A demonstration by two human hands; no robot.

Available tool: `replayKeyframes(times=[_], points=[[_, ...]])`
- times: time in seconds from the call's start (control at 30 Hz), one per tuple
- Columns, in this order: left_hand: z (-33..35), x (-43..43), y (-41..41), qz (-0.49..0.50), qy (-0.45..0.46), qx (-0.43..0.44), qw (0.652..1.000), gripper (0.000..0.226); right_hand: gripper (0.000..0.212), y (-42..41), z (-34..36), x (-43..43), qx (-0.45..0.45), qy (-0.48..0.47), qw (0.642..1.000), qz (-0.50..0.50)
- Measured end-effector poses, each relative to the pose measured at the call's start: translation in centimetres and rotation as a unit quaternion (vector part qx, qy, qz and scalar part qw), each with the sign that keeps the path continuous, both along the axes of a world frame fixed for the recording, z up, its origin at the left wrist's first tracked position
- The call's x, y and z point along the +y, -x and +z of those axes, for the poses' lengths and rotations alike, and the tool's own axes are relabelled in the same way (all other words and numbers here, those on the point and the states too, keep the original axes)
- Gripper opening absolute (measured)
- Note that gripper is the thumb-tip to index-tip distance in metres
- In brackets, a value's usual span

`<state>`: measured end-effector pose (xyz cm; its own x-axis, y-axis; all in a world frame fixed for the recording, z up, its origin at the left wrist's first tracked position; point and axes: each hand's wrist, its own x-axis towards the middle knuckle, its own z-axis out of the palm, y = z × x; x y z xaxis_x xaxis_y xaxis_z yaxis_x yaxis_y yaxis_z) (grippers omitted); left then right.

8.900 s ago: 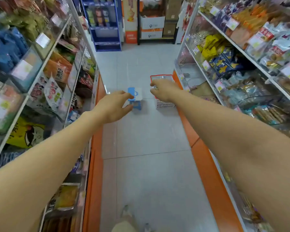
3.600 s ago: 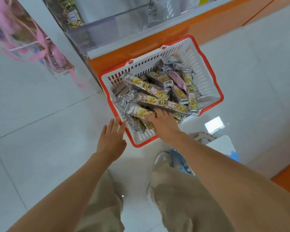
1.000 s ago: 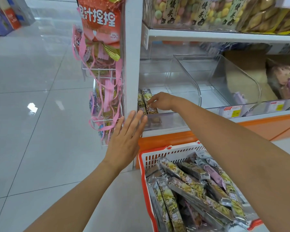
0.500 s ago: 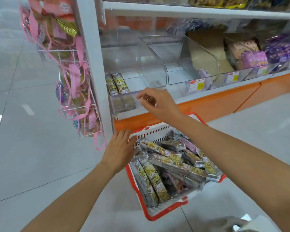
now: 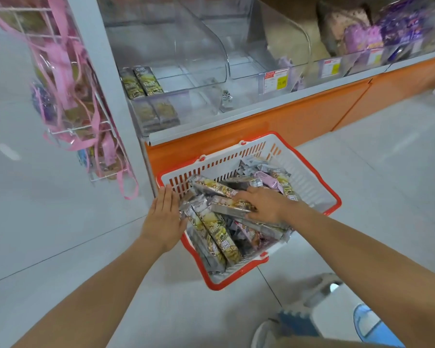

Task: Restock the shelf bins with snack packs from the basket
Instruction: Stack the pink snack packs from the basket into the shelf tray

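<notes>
Packs [image 5: 219, 229] heaped in basket [image 5: 312, 187], on floor just before shelf. Right hand [image 5: 264, 205] on top pack [image 5: 232, 207], fingers curled over it, thumb at near edge: grip looks formed. Left hand [image 5: 165, 219] flat, fingers straight, against basket's left rim, steadying. Leftmost bin [image 5: 186, 79] holds two packs, rest of it bare. Step judged: pick-up. Next: lift pack clear of heap, carry up, lay it beside those two, same alignment.

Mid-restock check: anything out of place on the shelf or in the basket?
A small crumpled silver scrap lies alone at the front of the clear plastic shelf bins, by a curved divider, unlike the stock. The two yellow-and-silver snack packs there lie straight. A pink pack lies in the red-rimmed white basket.
</notes>
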<state>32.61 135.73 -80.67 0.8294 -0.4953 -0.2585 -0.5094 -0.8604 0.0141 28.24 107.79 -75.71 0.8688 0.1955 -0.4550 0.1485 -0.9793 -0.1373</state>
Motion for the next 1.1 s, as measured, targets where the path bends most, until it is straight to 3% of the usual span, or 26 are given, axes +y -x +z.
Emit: replayKeyframes(times=[0.13, 0.23, 0.33, 0.47, 0.57, 0.8, 0.9, 1.1], points=[[0.4, 0.1, -0.2, -0.01, -0.006, 0.014, 1.0, 0.075, 0.048, -0.4, 1.0, 0.0, -0.008, -0.073, 0.997, -0.009], [1.5, 0.6, -0.7, -0.021, 0.009, 0.006, 1.0, 0.071, 0.047, -1.5, 3.4, 0.1, -0.077, -0.123, 0.989, -0.016], [3.2, 1.3, -1.5, -0.029, 0.119, -0.098, 0.988, 0.067, 0.047, -2.9, 6.6, 0.1, -0.15, -0.185, 0.97, -0.046], [6.9, 0.9, -2.9, -0.048, 0.184, -0.253, 0.949, 0.06, 0.047, -4.7, 11.0, 0.7, -0.197, -0.266, 0.942, -0.049], [9.5, 0.5, -3.9, -0.046, 0.201, -0.317, 0.926, 0.069, 0.045, -5.6, 14.0, 1.6, -0.217, -0.319, 0.92, -0.065], [12.6, 1.3, -6.6, -0.005, 0.169, -0.361, 0.917, 0.072, 0.04, -9.6, 20.7, 4.0, -0.287, -0.309, 0.904, -0.065], [12.7, 1.8, -7.3, -0.004, 0.157, -0.352, 0.923, 0.085, 0.04, -12.6, 22.7, 5.1, -0.312, -0.296, 0.9, -0.066], [12.3, 2.3, -8.3, -0.019, 0.142, -0.388, 0.91, 0.089, 0.041, -18.7, 24.0, 7.1, -0.309, -0.278, 0.906, -0.082]])
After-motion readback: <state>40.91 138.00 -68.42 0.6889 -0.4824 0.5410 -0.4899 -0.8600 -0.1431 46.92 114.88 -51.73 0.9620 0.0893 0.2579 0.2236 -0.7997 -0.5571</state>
